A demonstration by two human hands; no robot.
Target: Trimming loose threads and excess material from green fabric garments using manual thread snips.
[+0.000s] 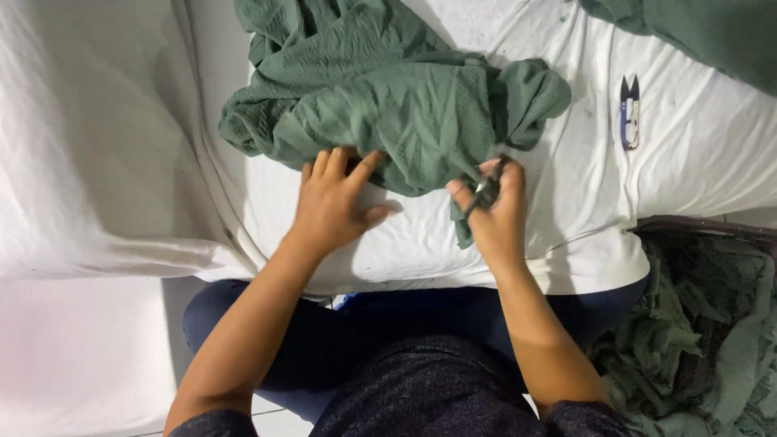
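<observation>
— Dark trousers [388, 356] fill the bottom of the frame, and above them the left hand [332, 202] lies flat, fingers spread and released, on the edge of the green garment [388, 97] bunched at top centre on the white-covered worktop [583, 210].

— And the right hand [494, 210]?

— Fingers clenched round small dark snips [486, 193], right at the cloth's dangling lower corner.

— Any risks?

— Blades that close to crumpled folds could nick the fabric itself. A spare thread clipper [630, 113] rests at upper right; a heap of green cloth [704, 340] sits at lower right.
</observation>
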